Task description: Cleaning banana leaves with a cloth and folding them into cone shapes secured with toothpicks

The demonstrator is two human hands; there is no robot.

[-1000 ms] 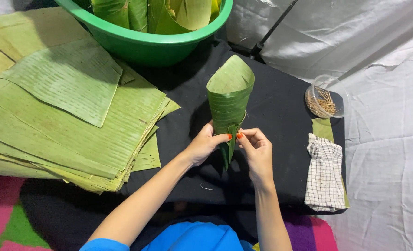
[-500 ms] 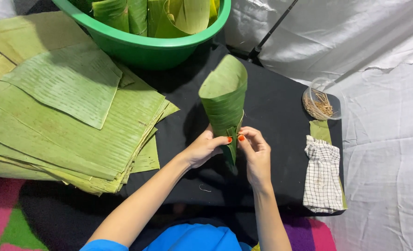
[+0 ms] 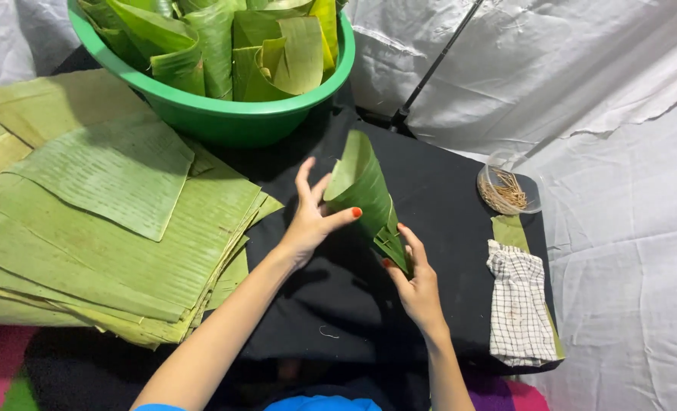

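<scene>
Lower centre of the frame: the right hand pinches the pointed bottom end of a rolled banana-leaf cone between thumb and fingers. Just above and left of it, the left hand wraps the cone's upper body, thumb across the front, remaining fingers spread behind the rim. The cone sits at frame centre, held clear above the black table, its mouth tilted toward the upper left.

Risks, as judged: the overlap seam is kept closed by finger pressure alone; any slackening at the tip would let the leaf spring open. A hard pinch could split the leaf along its ribs.

Left of frame: a stack of flat leaf sheets, its edge overhanging the table. Right edge of the table: a folded checked cloth and, beyond it, a clear cup of small sticks. Top of frame: a green basin filled with finished cones.

Change from the earlier frame: the cone then stood nearly upright with both hands gathered at its point. It now leans left, and the left hand has shifted up to its body. The basin shows more fully.
</scene>
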